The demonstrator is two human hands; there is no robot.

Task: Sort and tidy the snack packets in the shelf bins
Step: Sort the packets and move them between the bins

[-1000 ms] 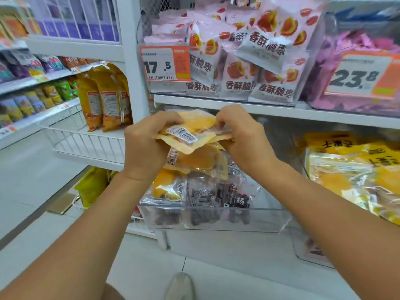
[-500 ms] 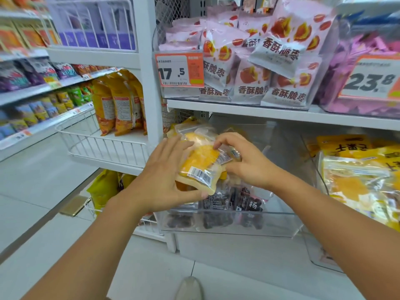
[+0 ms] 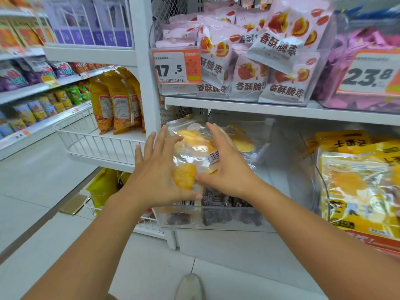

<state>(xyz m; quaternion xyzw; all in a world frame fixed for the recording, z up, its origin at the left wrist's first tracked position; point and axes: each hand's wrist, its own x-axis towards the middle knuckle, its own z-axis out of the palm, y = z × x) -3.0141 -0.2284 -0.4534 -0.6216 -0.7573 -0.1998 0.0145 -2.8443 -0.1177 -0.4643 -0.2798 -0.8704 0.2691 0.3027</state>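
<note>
Clear packets of yellow dried fruit [image 3: 190, 146] stand upright in a clear plastic shelf bin [image 3: 216, 219]. My left hand [image 3: 155, 169] lies flat against their left side, fingers straight, thumb under the lowest packet. My right hand [image 3: 227, 165] presses on the right side with straight fingers. Dark snack packets [image 3: 216, 204] lie at the bin's front, partly hidden by my hands. Another clear yellow packet [image 3: 242, 141] leans behind my right hand.
A neighbouring bin on the right holds yellow mango packets [image 3: 357, 187]. The shelf above carries pink jujube packets [image 3: 259, 68] and price tags [image 3: 177, 66]. A white wire basket [image 3: 91, 141] with orange bags [image 3: 116, 100] sits to the left. My shoe [image 3: 190, 286] shows on the floor.
A second ago both hands gripped the yellow packets up in front of the shelf. They have since set the packets down into the bin and opened flat against the stack.
</note>
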